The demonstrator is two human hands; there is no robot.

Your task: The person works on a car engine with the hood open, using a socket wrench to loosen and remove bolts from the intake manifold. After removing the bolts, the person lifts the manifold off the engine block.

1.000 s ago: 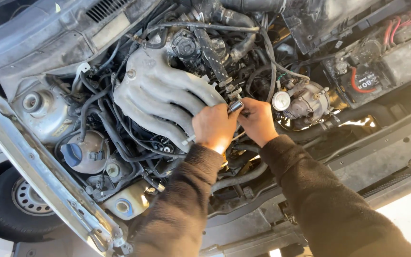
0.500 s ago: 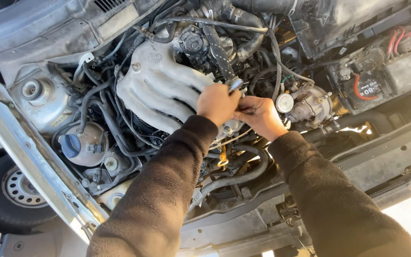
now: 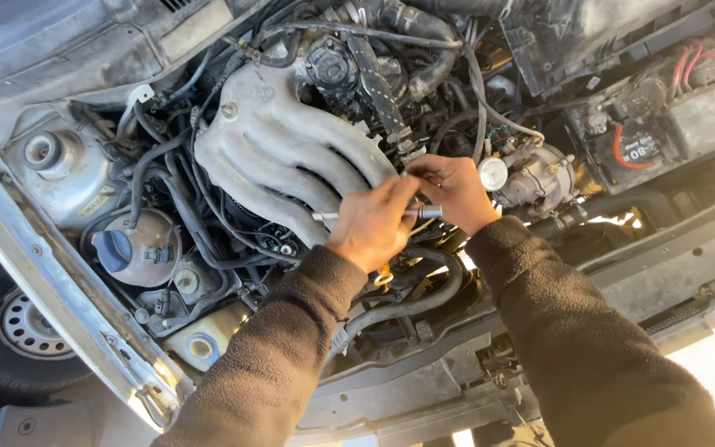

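Both of my hands are over the middle of a car's open engine bay, just right of the grey intake manifold (image 3: pixel 283 157). My left hand (image 3: pixel 370 223) holds a slim metal rod-shaped tool (image 3: pixel 324 216) that sticks out to the left. My right hand (image 3: pixel 453 192) grips the tool's other end, a short metal socket piece (image 3: pixel 428 212). The fingertips of the two hands touch around it. Both sleeves are dark brown fleece.
A black braided hose (image 3: pixel 378 83) runs above the hands. A battery with red cables (image 3: pixel 664 124) sits at the right. A reservoir with a blue cap (image 3: pixel 113 248) is at the left, near a strut tower (image 3: pixel 43 153). A front wheel (image 3: pixel 10 339) shows lower left. A yellow dipstick ring (image 3: pixel 384 276) lies below the hands.
My hands have drawn back from the engine toward me, and the metal rod tool now shows between them. The view has shifted slightly.
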